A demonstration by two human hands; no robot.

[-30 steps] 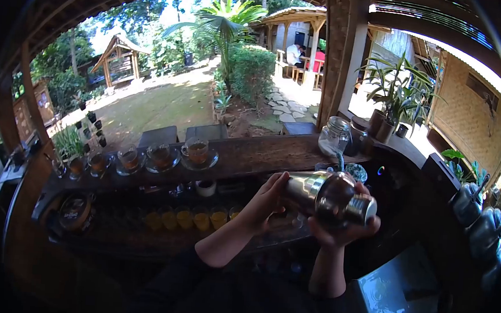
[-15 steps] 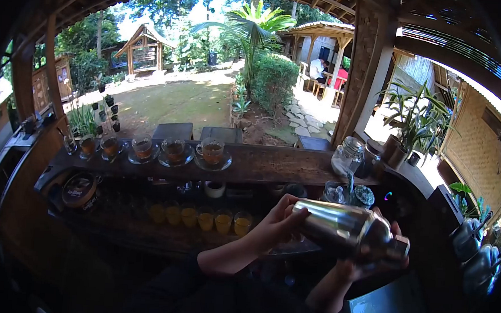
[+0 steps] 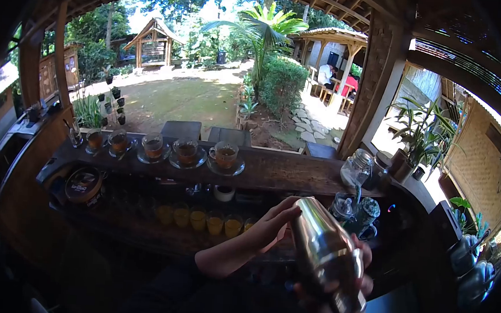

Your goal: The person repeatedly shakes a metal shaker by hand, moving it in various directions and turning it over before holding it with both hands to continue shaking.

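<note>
Metal cocktail shaker (image 3: 324,241) held in both hands, right of centre in the lower half of the frame.
The shaker is tilted, its broad base directed to the upper left and its narrower cap end to the lower right. The base end is gripped by the left hand (image 3: 276,222), fingers clamped on the metal; the lower end is clasped by the fingers of the right hand (image 3: 365,264), which is partly blurred. Glass cups of brown drink (image 3: 226,155) are lined along the raised wooden surface (image 3: 295,172), left of centre. Below them, glasses of yellow drink (image 3: 216,224) are set in a row. A glass jar (image 3: 355,170) is placed at centre right.
</note>
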